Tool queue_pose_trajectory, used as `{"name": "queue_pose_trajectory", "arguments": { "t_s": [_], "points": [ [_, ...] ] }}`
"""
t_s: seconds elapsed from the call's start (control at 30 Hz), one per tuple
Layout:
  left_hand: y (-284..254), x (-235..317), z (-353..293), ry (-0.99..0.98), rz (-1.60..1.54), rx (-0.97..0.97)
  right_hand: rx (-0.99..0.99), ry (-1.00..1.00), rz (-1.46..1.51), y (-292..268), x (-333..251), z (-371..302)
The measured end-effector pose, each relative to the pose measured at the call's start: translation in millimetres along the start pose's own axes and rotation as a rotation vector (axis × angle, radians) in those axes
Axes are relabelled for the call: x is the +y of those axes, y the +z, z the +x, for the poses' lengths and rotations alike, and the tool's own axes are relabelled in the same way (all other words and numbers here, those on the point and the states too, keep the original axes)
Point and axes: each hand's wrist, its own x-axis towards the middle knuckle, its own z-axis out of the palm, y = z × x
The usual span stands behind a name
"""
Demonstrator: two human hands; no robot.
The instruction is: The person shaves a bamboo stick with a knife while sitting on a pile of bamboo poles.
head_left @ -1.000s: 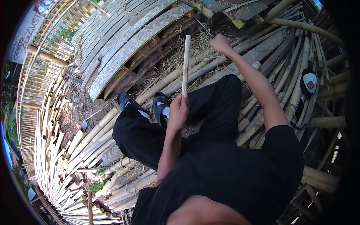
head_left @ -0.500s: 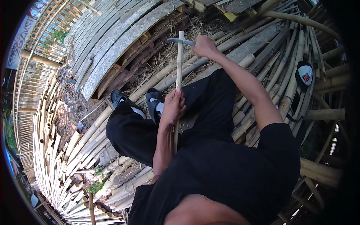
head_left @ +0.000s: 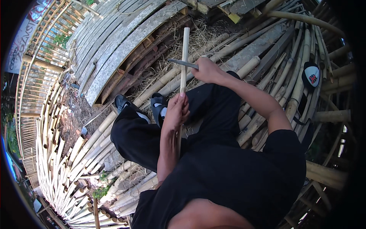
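Off the plank platform's (head_left: 114, 42) near edge, we have the pale strip (head_left: 185, 42), long axis running away from our body. Left hand (head_left: 177, 110) grips it partway along; right hand (head_left: 207, 71), nearer the far tip, clenches the knife (head_left: 191, 65), blade crossing the strip roughly square, between left hand and tip. Count: one strip, one knife, two shoes (head_left: 156, 105), one cap (head_left: 312, 75); bamboo poles (head_left: 297, 86) too many to tally.
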Motion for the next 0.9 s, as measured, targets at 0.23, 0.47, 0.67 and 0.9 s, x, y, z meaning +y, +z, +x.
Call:
{"name": "queue_pose_trajectory", "arguments": {
  "t_s": [0.23,0.47,0.67,0.9],
  "points": [
    [2,4,5,0.029,0.005,0.071,0.144,0.047,-0.193,3,27,64],
    [-13,18,-10,0.112,0.001,0.137,0.291,0.328,-0.095,-70,30,89],
    [-1,11,-3,0.074,0.087,0.148,-0.003,0.023,-0.12,-30,-26,35],
    [6,4,-7,0.048,0.143,0.142,-0.014,0.099,-0.258,-19,-1,73]
  ]
}}
